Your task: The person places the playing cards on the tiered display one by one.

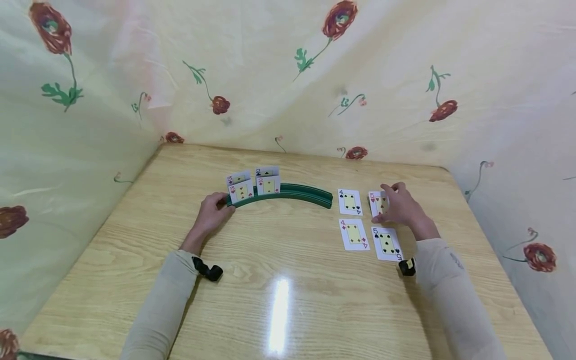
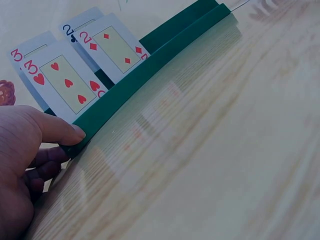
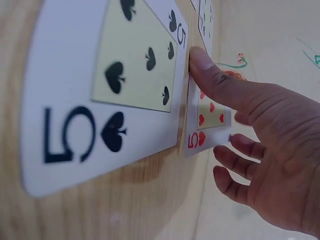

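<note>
My left hand (image 1: pixel 213 212) grips the left end of a curved green card holder (image 1: pixel 306 193), with the thumb on its front side in the left wrist view. In the holder stand a three of hearts (image 2: pixel 67 82) and a two of diamonds (image 2: pixel 111 47), each before another card: a red three (image 2: pixel 17 54) and a black two (image 2: pixel 67 29), both mostly hidden. At the right, my right hand (image 1: pixel 402 206) pinches the five of hearts (image 1: pixel 379 202) between thumb and fingers across its near and far edges. In the right wrist view that card looks slightly tilted off the table.
Face up on the wooden table (image 1: pixel 270 240) lie a four of spades (image 1: pixel 349 202), a four of diamonds (image 1: pixel 353 234) and a five of spades (image 1: pixel 386 243), close to the right hand. Behind the table hangs a flowered cloth (image 1: pixel 270 65), which also flanks both sides.
</note>
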The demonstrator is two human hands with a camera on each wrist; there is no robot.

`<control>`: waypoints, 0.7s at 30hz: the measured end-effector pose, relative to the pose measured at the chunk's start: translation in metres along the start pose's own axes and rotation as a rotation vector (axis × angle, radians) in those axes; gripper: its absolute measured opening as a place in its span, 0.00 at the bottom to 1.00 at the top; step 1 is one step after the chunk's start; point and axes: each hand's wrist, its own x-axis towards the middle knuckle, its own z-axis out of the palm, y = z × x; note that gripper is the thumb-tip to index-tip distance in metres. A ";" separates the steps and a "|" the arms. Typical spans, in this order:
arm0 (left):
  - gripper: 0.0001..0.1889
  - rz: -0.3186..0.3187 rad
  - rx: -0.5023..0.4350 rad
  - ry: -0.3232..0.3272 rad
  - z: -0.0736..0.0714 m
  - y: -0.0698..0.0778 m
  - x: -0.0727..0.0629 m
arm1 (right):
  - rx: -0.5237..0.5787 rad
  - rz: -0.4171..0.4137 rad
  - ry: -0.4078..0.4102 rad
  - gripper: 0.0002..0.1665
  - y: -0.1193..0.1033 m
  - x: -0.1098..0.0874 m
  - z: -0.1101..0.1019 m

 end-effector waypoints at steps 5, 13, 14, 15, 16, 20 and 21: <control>0.19 -0.001 0.001 -0.002 0.001 -0.002 -0.001 | -0.008 0.007 0.069 0.68 -0.001 -0.005 0.004; 0.18 0.010 0.006 0.005 0.000 0.000 -0.001 | -0.035 0.060 0.182 0.57 0.005 -0.004 0.009; 0.18 0.010 0.006 0.005 0.000 0.000 -0.001 | -0.040 0.066 0.184 0.56 0.005 -0.005 0.009; 0.18 0.011 0.004 0.005 0.000 0.000 -0.001 | -0.043 0.071 0.183 0.56 0.005 -0.005 0.009; 0.18 0.013 0.003 0.006 0.000 0.000 -0.001 | -0.044 0.074 0.181 0.56 0.006 -0.005 0.009; 0.18 0.016 0.006 0.007 0.000 0.001 -0.001 | -0.020 0.080 0.187 0.53 0.006 -0.008 0.007; 0.18 0.018 0.008 0.009 0.000 0.002 -0.001 | -0.011 0.079 0.197 0.52 0.006 -0.009 0.007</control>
